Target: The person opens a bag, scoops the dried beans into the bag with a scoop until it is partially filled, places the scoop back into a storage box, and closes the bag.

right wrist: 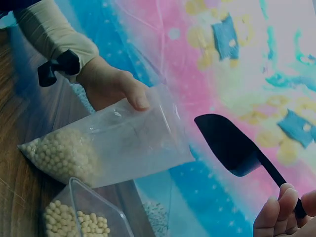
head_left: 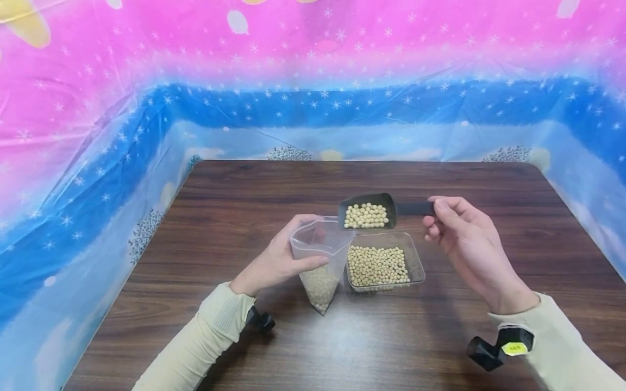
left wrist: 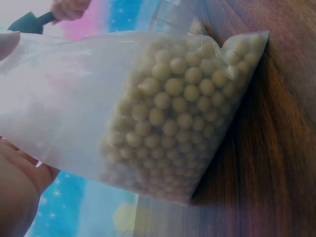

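My left hand point(head_left: 279, 252) grips a translucent plastic bag point(head_left: 323, 271) near its top, thumb in front and fingers behind, the mouth gaping. Soybeans point(left wrist: 173, 108) fill the lower part of the bag, whose bottom stands at the table. With thumb and fingers, my right hand point(head_left: 471, 247) pinches the handle of a black scoop point(head_left: 413, 208). The scoop's bowl carries a load of soybeans point(head_left: 367, 215) and is held level just above the bag's right rim. In the right wrist view, the scoop's dark underside point(right wrist: 227, 143) faces the camera.
A clear plastic box point(head_left: 415, 260) holding more soybeans point(head_left: 376, 266) stands on the table right beside the bag, below the scoop. The dark wooden table point(head_left: 235, 190) is bordered by a pink and blue patterned cloth point(head_left: 313, 103) at the back and sides.
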Demonstrator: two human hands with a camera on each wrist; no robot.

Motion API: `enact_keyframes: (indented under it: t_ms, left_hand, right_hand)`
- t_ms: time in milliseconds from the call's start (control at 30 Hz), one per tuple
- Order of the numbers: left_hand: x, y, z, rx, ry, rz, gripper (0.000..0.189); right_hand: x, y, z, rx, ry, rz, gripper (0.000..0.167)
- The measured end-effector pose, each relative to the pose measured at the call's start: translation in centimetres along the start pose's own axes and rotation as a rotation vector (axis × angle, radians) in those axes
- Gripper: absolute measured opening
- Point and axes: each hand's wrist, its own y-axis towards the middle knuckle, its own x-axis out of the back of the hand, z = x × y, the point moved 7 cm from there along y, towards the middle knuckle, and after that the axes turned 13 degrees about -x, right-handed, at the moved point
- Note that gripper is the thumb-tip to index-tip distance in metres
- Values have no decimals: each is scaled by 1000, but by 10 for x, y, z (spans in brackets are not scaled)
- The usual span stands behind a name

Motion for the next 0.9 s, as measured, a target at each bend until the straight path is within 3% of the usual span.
enact_keyframes:
  t_ms: [333, 533, 633, 800, 900]
  left_hand:
    - [0, 0, -3, -13, 12, 4, 65]
    - [2, 0, -2, -7, 50, 2, 66]
    - [2, 0, -2, -15, 72, 3, 65]
    - [2, 0, -1, -27, 57, 7, 62]
    - [2, 0, -2, -28, 30, 4, 62]
  right_hand:
    - [-27, -8, 9, 151, -197, -64, 23]
    - [-32, -17, 19, 281, -393, -156, 21]
    - [-34, -21, 25, 372, -464, -183, 19]
    - [-44, -31, 31, 548, -503, -144, 17]
    - [-53, -45, 41, 775, -548, -190, 15]
